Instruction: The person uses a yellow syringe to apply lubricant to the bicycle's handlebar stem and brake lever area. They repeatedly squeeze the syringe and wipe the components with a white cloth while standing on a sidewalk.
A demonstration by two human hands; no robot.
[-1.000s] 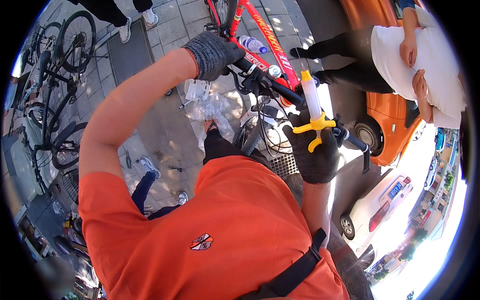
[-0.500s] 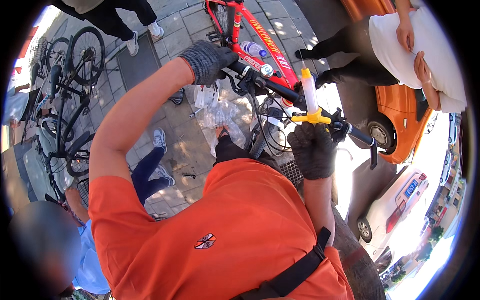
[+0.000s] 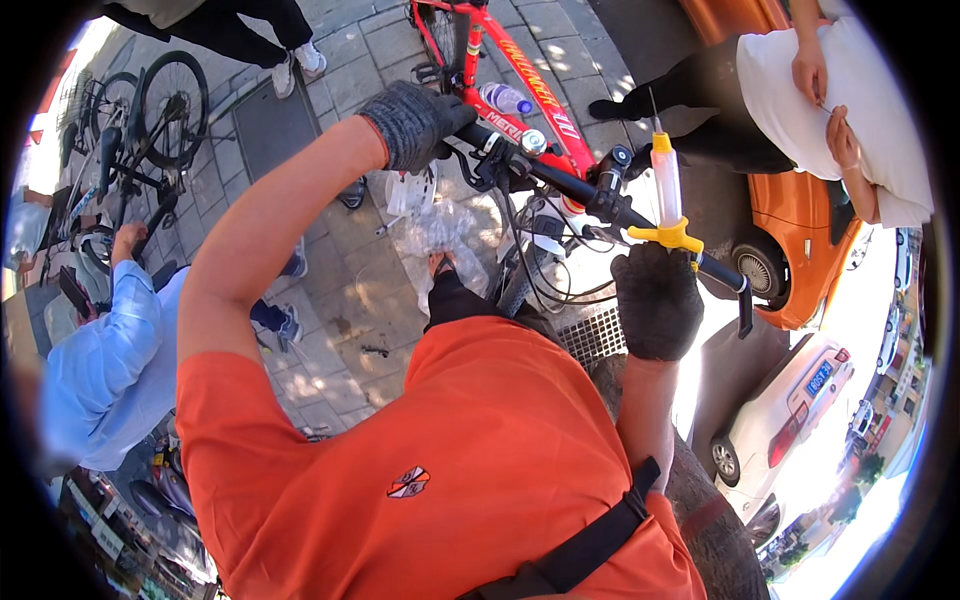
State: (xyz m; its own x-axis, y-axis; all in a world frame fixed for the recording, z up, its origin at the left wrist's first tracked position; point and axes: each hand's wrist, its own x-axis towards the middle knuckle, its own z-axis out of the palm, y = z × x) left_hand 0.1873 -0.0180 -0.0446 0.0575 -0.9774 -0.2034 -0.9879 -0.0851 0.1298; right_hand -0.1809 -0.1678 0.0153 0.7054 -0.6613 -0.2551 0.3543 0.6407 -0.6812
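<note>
A grey glove covers my left hand [image 3: 412,125], which is closed around the left grip of a black handlebar [image 3: 560,180]. The bar belongs to a red bicycle [image 3: 550,100]. My right hand [image 3: 660,305], in a dark glove, is closed on a large clear syringe [image 3: 666,192] with a yellow finger flange and a yellow tip. Its thin needle points away from me, and its back end is hidden in my glove. The syringe stands over the right part of the handlebar, where black cables curve down toward the front wheel.
A plastic bottle [image 3: 506,98] sits on the bicycle frame. Clear plastic wrapping [image 3: 440,235] lies on the paving by my foot. A person in a white shirt [image 3: 840,110] stands at the far right, near an orange car [image 3: 810,240]. Parked bicycles and a person in blue [image 3: 110,360] are at left.
My right hand has moved right with the syringe, uncovering more of the handlebar's middle. My left hand stays put. The person in blue has moved up at the left, one hand at a parked bicycle.
</note>
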